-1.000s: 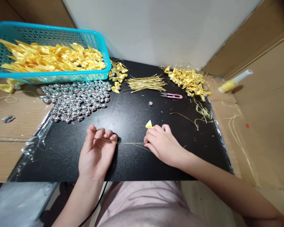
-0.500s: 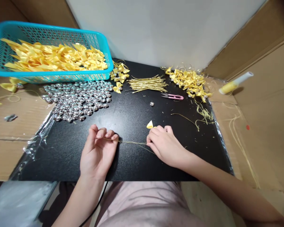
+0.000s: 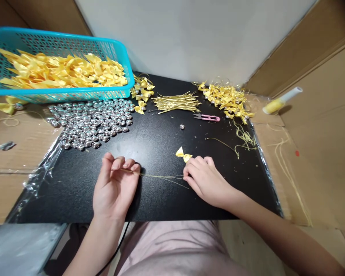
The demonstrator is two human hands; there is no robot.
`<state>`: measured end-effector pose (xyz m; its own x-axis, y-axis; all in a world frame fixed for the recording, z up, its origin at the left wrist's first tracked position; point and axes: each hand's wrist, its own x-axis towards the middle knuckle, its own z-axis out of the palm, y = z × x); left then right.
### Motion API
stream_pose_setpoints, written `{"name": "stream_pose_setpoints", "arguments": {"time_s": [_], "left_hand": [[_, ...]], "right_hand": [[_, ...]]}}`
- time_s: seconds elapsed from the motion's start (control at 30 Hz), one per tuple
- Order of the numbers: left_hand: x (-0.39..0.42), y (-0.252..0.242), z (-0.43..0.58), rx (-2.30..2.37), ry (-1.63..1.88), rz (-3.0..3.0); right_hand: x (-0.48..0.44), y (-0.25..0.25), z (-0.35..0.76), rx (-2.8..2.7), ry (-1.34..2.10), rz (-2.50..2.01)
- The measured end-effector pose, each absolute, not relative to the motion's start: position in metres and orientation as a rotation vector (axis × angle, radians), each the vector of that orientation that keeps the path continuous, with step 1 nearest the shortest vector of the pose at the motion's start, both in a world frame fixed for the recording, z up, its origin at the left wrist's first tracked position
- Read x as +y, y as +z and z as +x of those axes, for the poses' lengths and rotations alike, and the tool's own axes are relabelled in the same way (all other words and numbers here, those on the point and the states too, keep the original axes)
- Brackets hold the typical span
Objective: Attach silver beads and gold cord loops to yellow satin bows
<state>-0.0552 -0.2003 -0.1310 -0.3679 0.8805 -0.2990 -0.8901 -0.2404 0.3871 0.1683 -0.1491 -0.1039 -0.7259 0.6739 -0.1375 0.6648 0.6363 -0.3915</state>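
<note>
A thin gold cord (image 3: 161, 176) is stretched in several strands between my hands, just above the black table. My left hand (image 3: 116, 184) has its palm turned up, its fingers curled round one end of the cord. The fingers of my right hand (image 3: 205, 178) pinch the other end, palm down. One loose strand slants toward the right hand's underside. A small yellow ribbon bow (image 3: 184, 155) lies on the table just beyond my right fingers. Farther back sits a single silver bell (image 3: 182, 127).
A blue basket (image 3: 60, 92) of yellow bows stands at back left, with a heap of silver bells (image 3: 94, 122) before it. Gold cord lengths (image 3: 176, 102), pink thread snips (image 3: 207, 117), finished bows (image 3: 224, 97) and cord scraps (image 3: 245, 138) lie behind and right.
My right hand has moved slightly right, showing more of the yellow bow. The cord stays stretched between both hands. The whole view has shifted a little.
</note>
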Motion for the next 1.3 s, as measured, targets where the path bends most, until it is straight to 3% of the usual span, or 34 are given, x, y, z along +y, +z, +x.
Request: {"name": "stream_pose_setpoints", "arguments": {"time_s": [1.3], "left_hand": [[-0.201,-0.125,-0.055,0.590,1.850,-0.085]], "right_hand": [[-0.155,-0.104,0.173,-2.797,0.683,-1.098]]}}
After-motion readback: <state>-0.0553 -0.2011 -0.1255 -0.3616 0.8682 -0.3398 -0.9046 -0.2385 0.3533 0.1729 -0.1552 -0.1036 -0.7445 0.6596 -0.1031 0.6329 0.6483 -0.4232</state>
